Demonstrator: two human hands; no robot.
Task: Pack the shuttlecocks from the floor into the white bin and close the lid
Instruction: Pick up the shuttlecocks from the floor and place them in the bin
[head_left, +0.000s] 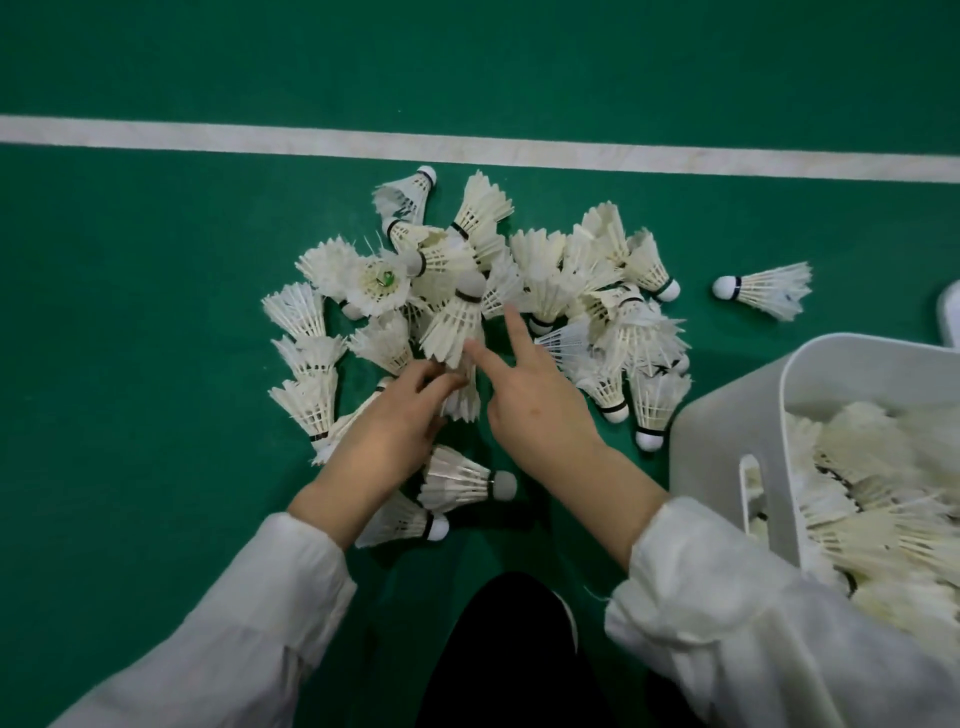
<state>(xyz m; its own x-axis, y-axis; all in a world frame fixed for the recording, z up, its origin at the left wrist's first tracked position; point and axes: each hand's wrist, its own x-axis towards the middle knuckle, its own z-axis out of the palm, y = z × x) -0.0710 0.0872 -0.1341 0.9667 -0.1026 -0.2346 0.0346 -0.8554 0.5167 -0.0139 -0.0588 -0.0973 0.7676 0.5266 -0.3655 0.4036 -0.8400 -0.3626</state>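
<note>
A heap of white feather shuttlecocks lies on the green court floor in front of me. My left hand has its fingers curled around the feather skirt of a shuttlecock stack at the near side of the heap. My right hand rests beside that stack with the index and middle fingers stretched out and touching it. The white bin stands at the right, with many shuttlecocks inside. A single shuttlecock lies apart at the right. Two more shuttlecocks lie between my wrists.
A white court line crosses the floor beyond the heap. A white object's edge, perhaps the lid, shows at the right border. My dark trouser knee is at the bottom centre. Bare green floor lies to the left.
</note>
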